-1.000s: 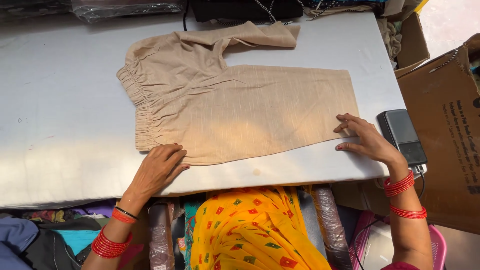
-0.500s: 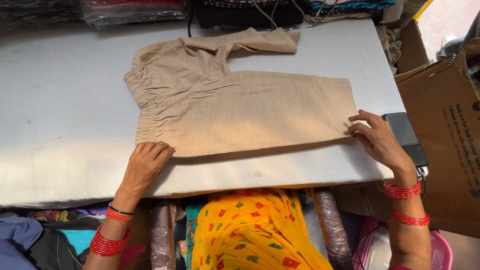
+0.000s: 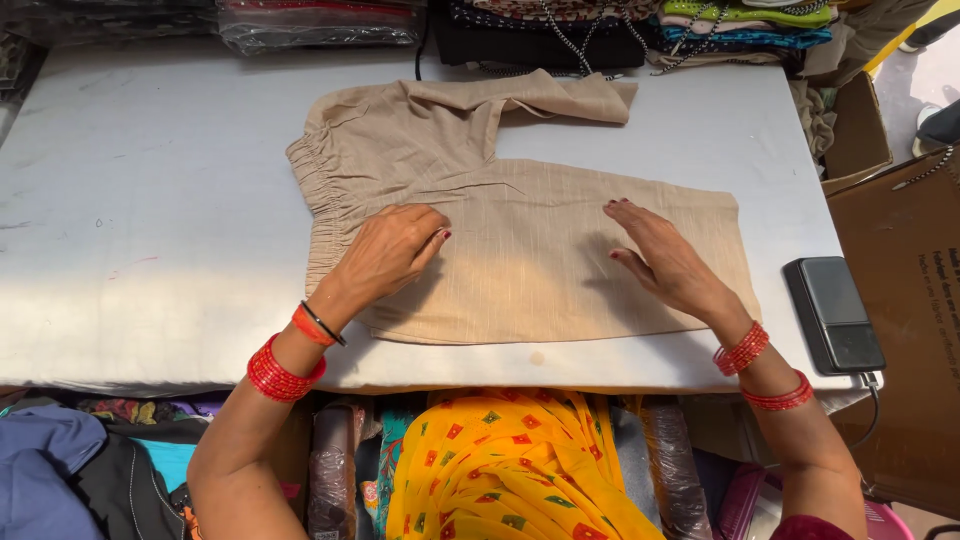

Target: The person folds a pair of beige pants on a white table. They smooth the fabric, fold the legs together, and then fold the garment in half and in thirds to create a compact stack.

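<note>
While the beige trousers (image 3: 520, 225) lie flat on the white padded table (image 3: 150, 230), both hands are laid on top of the cloth with nothing gripped. The left hand (image 3: 390, 250) is pressed palm-down on the seat area, near the gathered waistband, its fingers extended and held close together. The right hand (image 3: 665, 255) is spread flat further to the right on the leg, fingers open and slightly fanned. The hands appear to be placed this way so that the fabric is held smooth and pinned against the table, one hand anchoring each half of the garment.

The trousers are set near the middle of the table, slightly toward its far edge. The long axis of the nearer leg is run left to right, tilted a little so that the hem at the right sits nearer than the waistband at the left. The waistband is pointed left and the hem right. The second leg is folded away toward the far side and is angled to the right.

A dark, flat device (image 3: 832, 315) is lain at the table's right edge, just beside the hem, and stacked packaged fabrics (image 3: 320, 20) are lined along the far edge.
</note>
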